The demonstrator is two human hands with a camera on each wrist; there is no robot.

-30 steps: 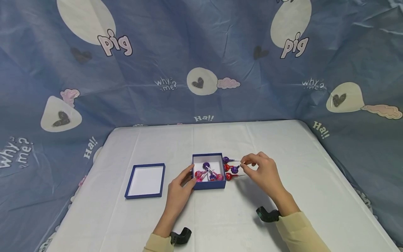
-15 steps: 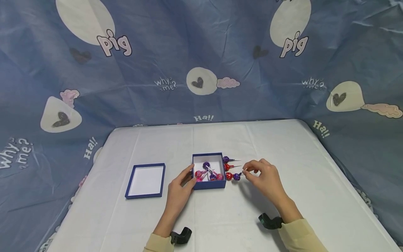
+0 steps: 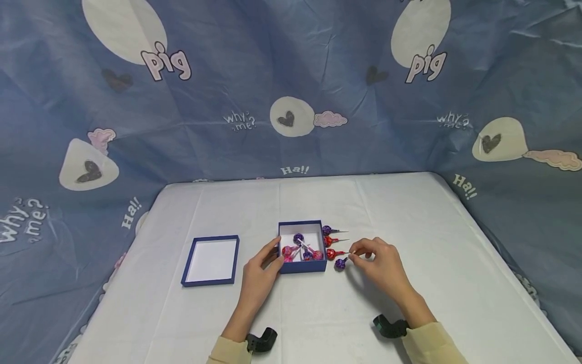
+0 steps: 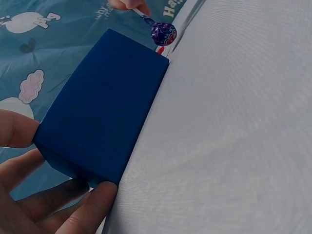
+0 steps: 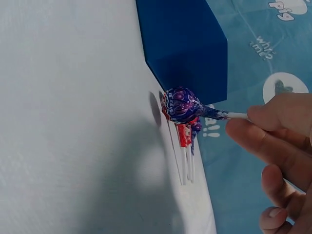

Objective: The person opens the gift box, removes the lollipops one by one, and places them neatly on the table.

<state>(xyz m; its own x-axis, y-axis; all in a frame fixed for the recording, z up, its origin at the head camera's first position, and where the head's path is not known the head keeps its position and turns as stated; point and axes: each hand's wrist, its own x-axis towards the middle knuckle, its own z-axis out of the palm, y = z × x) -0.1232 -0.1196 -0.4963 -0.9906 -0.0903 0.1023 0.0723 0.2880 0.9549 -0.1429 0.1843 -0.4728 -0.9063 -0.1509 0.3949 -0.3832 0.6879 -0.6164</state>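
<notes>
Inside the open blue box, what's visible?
Blue box: purple-wrapped lollipop toward the back, pink-wrapped lollipops and a dark-wrapped one nearer the front. Anything beneath them is covered; exact count unclear.

Pale yellow sleeves (image 3: 431,344) meet black wrist cameras (image 3: 263,340) (curved, one per side).

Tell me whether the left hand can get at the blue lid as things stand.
Probably yes: only white tabletop shows between the left hand and the blue lid. That hand grips the blue box, though, so it would likely have to let go first.
</notes>
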